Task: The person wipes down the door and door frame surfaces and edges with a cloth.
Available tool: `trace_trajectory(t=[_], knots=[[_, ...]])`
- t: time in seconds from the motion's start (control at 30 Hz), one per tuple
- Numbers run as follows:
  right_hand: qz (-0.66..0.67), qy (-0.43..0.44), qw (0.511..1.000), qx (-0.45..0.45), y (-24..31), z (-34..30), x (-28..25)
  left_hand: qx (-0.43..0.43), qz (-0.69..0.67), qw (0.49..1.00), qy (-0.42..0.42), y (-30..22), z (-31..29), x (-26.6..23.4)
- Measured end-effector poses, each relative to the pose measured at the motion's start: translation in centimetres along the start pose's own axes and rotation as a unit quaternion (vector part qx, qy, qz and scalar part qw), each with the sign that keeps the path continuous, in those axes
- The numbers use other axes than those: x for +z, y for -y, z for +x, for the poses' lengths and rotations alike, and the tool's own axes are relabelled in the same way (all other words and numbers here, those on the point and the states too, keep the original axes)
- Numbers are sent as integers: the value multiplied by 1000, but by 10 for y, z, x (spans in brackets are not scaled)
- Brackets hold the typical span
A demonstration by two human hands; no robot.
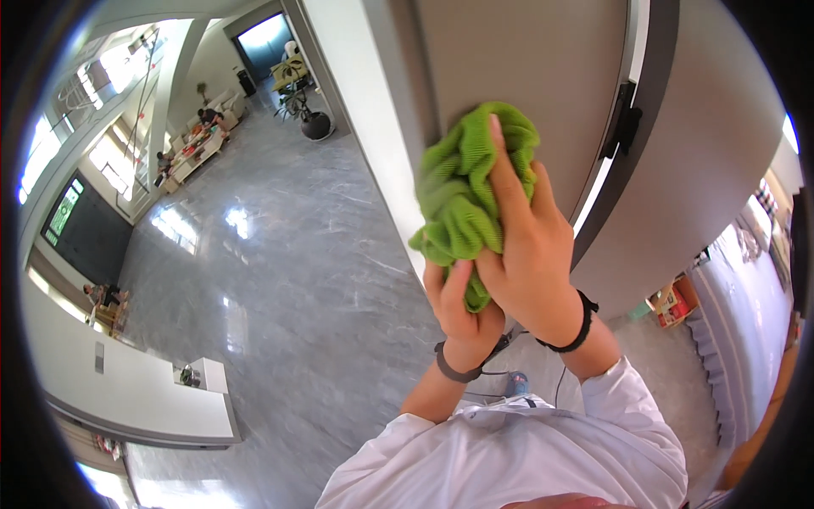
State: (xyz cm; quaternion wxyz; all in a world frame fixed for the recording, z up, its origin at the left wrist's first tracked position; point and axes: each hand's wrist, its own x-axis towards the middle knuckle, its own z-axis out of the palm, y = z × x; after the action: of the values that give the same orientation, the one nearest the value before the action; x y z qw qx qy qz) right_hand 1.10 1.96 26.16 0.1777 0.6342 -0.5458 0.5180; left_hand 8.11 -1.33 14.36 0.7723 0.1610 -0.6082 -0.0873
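Note:
A crumpled green ribbed cloth [462, 182] lies against a grey-brown panel [526, 51], which looks like a door or its frame. My right hand [534, 254] is on the cloth, index finger stretched up over it and the other fingers around its right side. Just below and to the left, my left hand [462, 314] grips the cloth's lower, hanging end. Both wrists wear dark bands. Folds of the cloth hide some of the fingertips.
A black latch or handle [623, 119] sits on the panel's right edge. To the right stands a bed with a pale lilac cover [738, 305]. A potted plant [315, 125] and seated people are far left. Near left is a white counter [136, 382]. Cables lie by my foot.

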Motion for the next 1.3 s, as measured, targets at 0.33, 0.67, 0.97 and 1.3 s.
trace_trajectory(t=[0.33, 0.67, 0.97, 1.3], knots=[[-78, -13, 996, -30, 11, -11, 6, -98, -192, 966, 143, 8, -7, -21], [-3, 189, 980, -67, 28, -44, -30, -200, -261, 939, 102, -1, -42, 20], [72, 81, 993, -43, -7, -21, -10, 70, 109, 986, 109, 0, 17, 40], [303, 14, 947, 103, -116, 15, -89, 255, 265, 904, 218, 20, 76, 96]])
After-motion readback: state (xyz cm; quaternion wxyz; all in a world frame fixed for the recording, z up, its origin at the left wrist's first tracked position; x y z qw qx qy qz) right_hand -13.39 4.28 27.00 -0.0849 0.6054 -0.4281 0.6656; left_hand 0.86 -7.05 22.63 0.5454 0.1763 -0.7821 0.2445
